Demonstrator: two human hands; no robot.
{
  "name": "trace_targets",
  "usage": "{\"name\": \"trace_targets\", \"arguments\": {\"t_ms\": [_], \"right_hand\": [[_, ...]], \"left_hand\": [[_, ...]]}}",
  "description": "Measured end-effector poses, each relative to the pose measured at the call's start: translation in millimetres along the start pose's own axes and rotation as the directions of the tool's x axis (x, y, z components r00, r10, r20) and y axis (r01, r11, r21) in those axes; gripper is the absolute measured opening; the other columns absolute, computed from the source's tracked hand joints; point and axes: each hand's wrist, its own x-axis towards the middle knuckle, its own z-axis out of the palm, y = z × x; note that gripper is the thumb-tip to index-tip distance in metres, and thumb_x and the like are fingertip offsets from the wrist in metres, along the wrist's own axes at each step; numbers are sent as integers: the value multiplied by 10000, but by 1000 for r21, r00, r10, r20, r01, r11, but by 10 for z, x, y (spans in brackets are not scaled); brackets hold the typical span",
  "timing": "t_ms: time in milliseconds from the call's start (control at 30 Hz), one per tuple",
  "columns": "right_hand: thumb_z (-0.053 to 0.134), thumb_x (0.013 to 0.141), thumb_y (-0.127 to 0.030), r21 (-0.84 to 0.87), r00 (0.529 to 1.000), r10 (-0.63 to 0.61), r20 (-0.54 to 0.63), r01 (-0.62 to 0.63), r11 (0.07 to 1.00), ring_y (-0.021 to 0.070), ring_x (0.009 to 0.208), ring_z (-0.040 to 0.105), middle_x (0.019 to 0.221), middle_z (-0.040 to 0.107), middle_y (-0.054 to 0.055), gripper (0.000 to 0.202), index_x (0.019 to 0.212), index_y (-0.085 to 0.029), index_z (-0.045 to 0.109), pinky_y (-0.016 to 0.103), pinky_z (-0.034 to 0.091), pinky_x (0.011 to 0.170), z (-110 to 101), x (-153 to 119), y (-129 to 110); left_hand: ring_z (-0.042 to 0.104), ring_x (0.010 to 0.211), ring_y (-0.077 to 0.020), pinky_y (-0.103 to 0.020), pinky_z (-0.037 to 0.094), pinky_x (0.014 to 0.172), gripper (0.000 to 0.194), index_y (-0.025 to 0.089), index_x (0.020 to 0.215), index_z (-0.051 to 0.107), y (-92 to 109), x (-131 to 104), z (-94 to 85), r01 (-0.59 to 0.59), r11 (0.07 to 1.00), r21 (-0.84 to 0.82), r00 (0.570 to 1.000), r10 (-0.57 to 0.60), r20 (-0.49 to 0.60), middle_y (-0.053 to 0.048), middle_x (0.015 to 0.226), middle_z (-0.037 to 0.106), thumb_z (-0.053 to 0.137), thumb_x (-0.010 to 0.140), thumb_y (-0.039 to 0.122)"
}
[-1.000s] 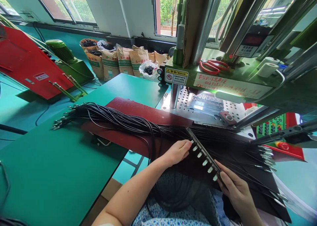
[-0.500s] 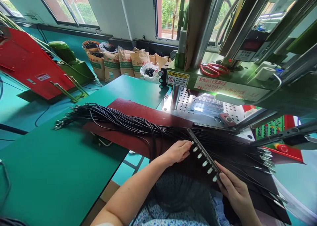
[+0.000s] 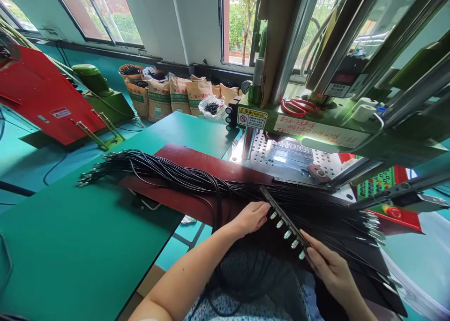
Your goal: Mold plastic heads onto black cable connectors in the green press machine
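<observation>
My right hand (image 3: 328, 267) grips the near end of a long dark bar (image 3: 281, 211), thumb on top. Several silvery metal connectors (image 3: 287, 235) stick out in a row along its left side. At the upper part of that row my left hand (image 3: 253, 216) is closed, thumb and finger pinched against the bar's edge at a cable connector mostly hidden by the fingertips. Behind the bar a thick bundle of black cables (image 3: 176, 170) lies across a dark red board (image 3: 207, 159). Metal cable ends (image 3: 373, 227) show right of my right hand.
A green press (image 3: 316, 129) with steel columns and a perforated bed (image 3: 260, 145) stands beyond the board. Red-handled scissors (image 3: 298, 107) lie on it. A green table (image 3: 70, 246) is at left, and paper sacks (image 3: 179, 93) line the wall. A red emergency button (image 3: 392, 212) sits at right.
The bar and my right hand have shifted slightly left in view. My left hand stays pinched at the upper end of the connector row. The cable bundle lies as before.
</observation>
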Motion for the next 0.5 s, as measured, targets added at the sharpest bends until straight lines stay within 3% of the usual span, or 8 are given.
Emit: {"name": "trace_targets", "arguments": {"t_ms": [67, 167, 267, 333, 400, 500], "right_hand": [[633, 730, -371, -121, 996, -54, 75, 63, 991, 223, 730, 642, 848, 702, 39, 412, 1120, -239, 634, 293, 538, 620, -146, 86, -137], [601, 760, -288, -290, 957, -85, 277, 168, 942, 258, 981, 590, 1074, 650, 38, 425, 1183, -257, 588, 339, 473, 846, -454, 314, -408], [574, 722, -167, -484, 907, -51, 419, 270, 832, 253, 1012, 569, 1153, 604, 37, 554, 1263, -259, 495, 335, 442, 870, -756, 639, -608], [521, 677, -94, -653, 937, -62, 345, 287, 701, 253, 945, 590, 1082, 629, 62, 552, 1215, -212, 515, 335, 445, 819, -886, 891, -656], [466, 646, -54, -791, 975, -131, 177, 220, 571, 249, 866, 603, 961, 654, 76, 459, 1076, -172, 574, 327, 441, 754, -940, 1156, -658], [442, 652, -41, -844, 976, -207, -63, 59, 533, 233, 781, 600, 804, 653, 57, 313, 890, -171, 600, 294, 421, 662, -923, 1560, -650]], "left_hand": [[192, 281, -36, -200, 107, 304, 424, 206, 630, 333, -14, 18, 27, -14, 1000, -4, 1000, 14, 0, 105, 363, 263, 388, 806, 588], [175, 279, -38, -196, 108, 300, 410, 212, 639, 320, 26, 85, 109, -45, 999, -30, 999, 44, -30, 112, 358, 250, 380, 810, 580], [188, 294, -33, -183, 152, 318, 387, 204, 678, 352, 193, 224, 214, -103, 994, -30, 993, 101, -55, 119, 384, 258, 395, 805, 567], [252, 320, -36, -176, 205, 345, 344, 187, 758, 414, 369, 374, 271, -160, 987, 9, 987, 160, -25, 117, 411, 307, 491, 771, 522], [322, 354, -45, -174, 239, 370, 336, 170, 848, 454, 555, 578, 303, -181, 982, 60, 983, 181, 15, 109, 436, 361, 590, 718, 449], [346, 389, -48, -172, 255, 389, 361, 165, 914, 455, 745, 944, 305, -122, 990, 70, 991, 125, -37, 107, 475, 386, 645, 669, 349]]}}
